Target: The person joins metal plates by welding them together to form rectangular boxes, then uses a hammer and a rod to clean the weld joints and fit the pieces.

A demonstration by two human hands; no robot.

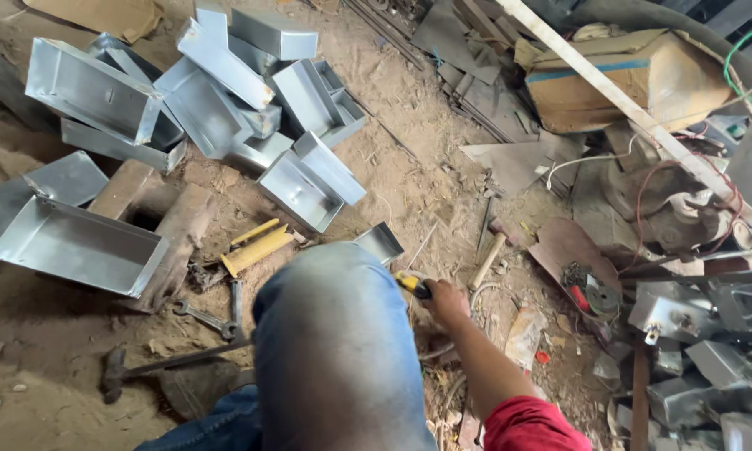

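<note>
My right hand (445, 302) reaches down to the dirt floor just past my raised knee in blue jeans (334, 334). Its fingers are closed around a tool with a yellow and black handle (412, 284); the tool's working end is hidden behind the knee. A small folded sheet-metal piece (379, 242) lies just beyond the knee, close to the tool. My right sleeve is red (530, 426). My left hand is not in view.
Several folded sheet-metal trays (225, 92) are piled at the upper left, one large tray (75, 246) lies at left. A hammer (163, 363), a spanner (205, 317) and a yellow folding rule (257, 245) rest on the dirt. Cardboard box (618, 79), wooden plank (635, 117) and metal scrap (710, 359) crowd the right.
</note>
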